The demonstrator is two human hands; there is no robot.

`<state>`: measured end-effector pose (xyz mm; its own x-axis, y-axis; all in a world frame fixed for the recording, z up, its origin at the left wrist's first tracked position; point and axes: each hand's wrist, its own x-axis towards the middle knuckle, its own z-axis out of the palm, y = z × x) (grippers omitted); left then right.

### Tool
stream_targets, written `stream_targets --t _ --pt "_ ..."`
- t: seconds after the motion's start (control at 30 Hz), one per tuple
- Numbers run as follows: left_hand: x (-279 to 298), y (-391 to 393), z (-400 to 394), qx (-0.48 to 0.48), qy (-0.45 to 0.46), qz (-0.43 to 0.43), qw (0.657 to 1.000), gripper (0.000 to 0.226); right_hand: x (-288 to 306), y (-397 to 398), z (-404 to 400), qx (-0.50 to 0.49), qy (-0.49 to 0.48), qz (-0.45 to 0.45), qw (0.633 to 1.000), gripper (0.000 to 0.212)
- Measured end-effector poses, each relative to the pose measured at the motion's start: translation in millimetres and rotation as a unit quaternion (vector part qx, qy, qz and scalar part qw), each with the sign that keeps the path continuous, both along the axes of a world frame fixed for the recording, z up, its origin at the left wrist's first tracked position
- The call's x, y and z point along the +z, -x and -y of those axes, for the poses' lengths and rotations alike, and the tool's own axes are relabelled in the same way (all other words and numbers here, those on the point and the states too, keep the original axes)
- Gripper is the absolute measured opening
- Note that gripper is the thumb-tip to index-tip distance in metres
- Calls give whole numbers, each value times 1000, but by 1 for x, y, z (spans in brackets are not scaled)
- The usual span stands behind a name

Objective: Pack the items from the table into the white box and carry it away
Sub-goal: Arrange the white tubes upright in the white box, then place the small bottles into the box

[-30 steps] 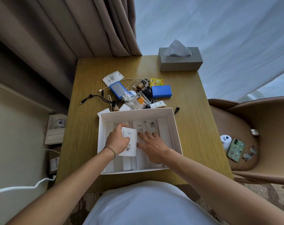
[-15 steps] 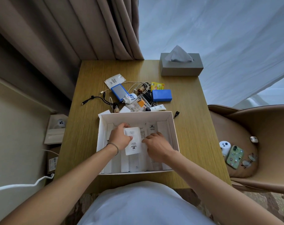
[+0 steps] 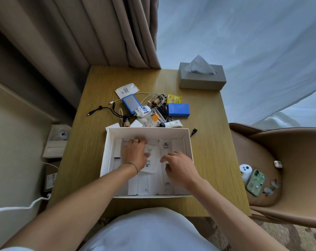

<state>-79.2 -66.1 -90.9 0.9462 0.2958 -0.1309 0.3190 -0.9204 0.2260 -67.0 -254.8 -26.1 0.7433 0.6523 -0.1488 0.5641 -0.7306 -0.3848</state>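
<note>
White box (image 3: 106,151), open-topped, centre frame on the table's near edge; slim white packets stand in rows inside, one flat white sachet (image 3: 151,160) on top. Unpacked pile (image 3: 150,109) just above it: blue cases, cables, tubes, yellow packet.

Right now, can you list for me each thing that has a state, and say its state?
white box: open, partly filled with flat white packets
white sachet: in the box, under the left hand
right hand: in the box, fingers loosely curled, holding nothing
tissue box: tissue sticking up
blue case: closed, on the table
white tube: capped, lying flat
</note>
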Motion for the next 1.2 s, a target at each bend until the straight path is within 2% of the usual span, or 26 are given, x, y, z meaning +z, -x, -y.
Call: stream_targets --t 0.1,0.2,0.33,0.43,0.57,0.7,0.8,0.9,1.0,1.2 --pt "4 4 5 -7 23 7 1000 35 9 -6 -2 -25 -28 21 999 34" --pt "18 12 8 -19 80 55 995 26 21 -18 -9 -57 -63 41 996 31" --pt "49 20 3 -83 154 114 978 24 39 -42 -23 -101 -105 59 988 27" --pt "74 16 -8 -146 166 140 965 24 50 -65 -38 -126 -146 63 979 24" --pt "98 1 -29 -160 172 168 958 25 51 -102 -62 -168 -151 0 974 28" --pt "104 -20 -53 -133 169 178 960 20 31 -143 -83 -197 -67 -80 975 41" --pt "102 -32 -71 -98 179 167 965 20 10 -165 -96 -200 -1 -120 972 41" --pt "96 -40 -85 -72 168 137 974 18 -8 -177 -108 -188 21 -147 971 47" --pt "92 -45 -96 -56 172 100 978 18 -21 -183 -118 -189 33 -157 969 50" --pt "82 -52 -110 -21 185 29 982 19 -31 -186 -130 -233 23 -153 960 41"
